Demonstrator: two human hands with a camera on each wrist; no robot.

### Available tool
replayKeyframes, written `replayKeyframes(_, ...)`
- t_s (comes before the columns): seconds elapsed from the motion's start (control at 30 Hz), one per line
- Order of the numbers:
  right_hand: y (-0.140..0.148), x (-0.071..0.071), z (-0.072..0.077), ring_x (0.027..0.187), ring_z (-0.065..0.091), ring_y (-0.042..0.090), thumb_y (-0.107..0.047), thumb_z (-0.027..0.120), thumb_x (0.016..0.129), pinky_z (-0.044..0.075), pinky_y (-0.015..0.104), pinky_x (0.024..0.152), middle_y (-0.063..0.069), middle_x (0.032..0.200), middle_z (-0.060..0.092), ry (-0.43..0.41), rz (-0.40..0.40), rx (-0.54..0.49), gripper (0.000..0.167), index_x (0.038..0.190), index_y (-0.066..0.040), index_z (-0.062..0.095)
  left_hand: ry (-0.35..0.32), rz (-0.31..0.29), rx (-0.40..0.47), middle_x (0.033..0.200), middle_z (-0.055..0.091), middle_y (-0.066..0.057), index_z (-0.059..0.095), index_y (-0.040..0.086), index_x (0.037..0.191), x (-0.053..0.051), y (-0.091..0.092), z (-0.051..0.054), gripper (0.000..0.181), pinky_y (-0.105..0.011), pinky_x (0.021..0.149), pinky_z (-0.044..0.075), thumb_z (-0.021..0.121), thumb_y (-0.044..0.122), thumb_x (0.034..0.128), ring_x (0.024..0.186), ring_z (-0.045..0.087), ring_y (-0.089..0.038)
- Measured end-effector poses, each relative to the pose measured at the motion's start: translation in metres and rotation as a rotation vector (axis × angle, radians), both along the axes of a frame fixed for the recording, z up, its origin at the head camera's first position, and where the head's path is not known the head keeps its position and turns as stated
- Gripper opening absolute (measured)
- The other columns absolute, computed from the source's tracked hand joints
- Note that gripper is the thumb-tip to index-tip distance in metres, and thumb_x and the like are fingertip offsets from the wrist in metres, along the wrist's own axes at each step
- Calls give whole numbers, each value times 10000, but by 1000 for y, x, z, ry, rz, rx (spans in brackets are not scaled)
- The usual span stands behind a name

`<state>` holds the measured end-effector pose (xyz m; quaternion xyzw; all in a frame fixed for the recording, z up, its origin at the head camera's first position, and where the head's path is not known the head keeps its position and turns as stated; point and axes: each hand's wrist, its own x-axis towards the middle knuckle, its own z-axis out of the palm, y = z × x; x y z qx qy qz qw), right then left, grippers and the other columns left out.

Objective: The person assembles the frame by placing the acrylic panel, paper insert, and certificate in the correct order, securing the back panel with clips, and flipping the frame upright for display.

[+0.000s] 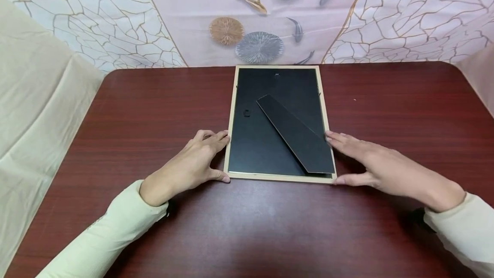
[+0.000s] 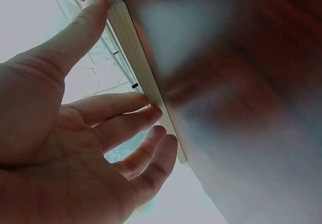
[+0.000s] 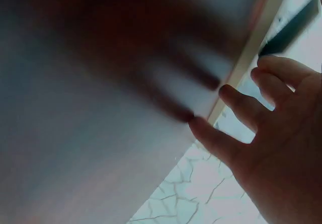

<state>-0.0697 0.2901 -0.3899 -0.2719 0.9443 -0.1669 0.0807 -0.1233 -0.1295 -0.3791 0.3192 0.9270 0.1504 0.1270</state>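
Note:
A picture frame with a pale wooden rim (image 1: pixel 278 178) lies back side up on the table, its black backing (image 1: pixel 254 149) showing. A black stand leg (image 1: pixel 295 134) lies slanted across the backing. My left hand (image 1: pixel 193 162) touches the frame's left edge with its fingertips, the thumb at the near left corner; in the left wrist view the fingers (image 2: pixel 118 121) are relaxed against the wooden side (image 2: pixel 132 43). My right hand (image 1: pixel 390 168) rests its fingertips on the right edge, thumb by the near right corner; the right wrist view shows its fingers (image 3: pixel 246 108) spread along the rim (image 3: pixel 246 58).
The dark red wooden table (image 1: pixel 154 115) extends on both sides of the frame and in front of it. Behind it hangs a patterned cloth (image 1: pixel 258 16) with fish and round motifs. Pale fabric (image 1: pixel 34 98) hangs at the left, and more shows at the far right.

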Motion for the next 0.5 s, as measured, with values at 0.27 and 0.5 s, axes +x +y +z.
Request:
replayKeyframes(0.27,7,-48,7,1482,458,384,-196,666,1037,190,12,1127,168,1649,430,-60,-93,-130,586,1569,-49,471,-71,-11,22,1709,329,-130,435,2,1574,-8,-1,2,1073,-563,1195,358,947,403,720,1439,385,-398)
replayKeyframes(0.5,-6,-89,9,1538,372,404,-208,635,1054,305,584,1216,161,1692,344,-140,-204,-104,623,1604,-39,398,-130,-2,23,1736,268,-94,372,20,1608,-14,1,2,1125,-562,1203,335,956,387,719,1448,357,-377)
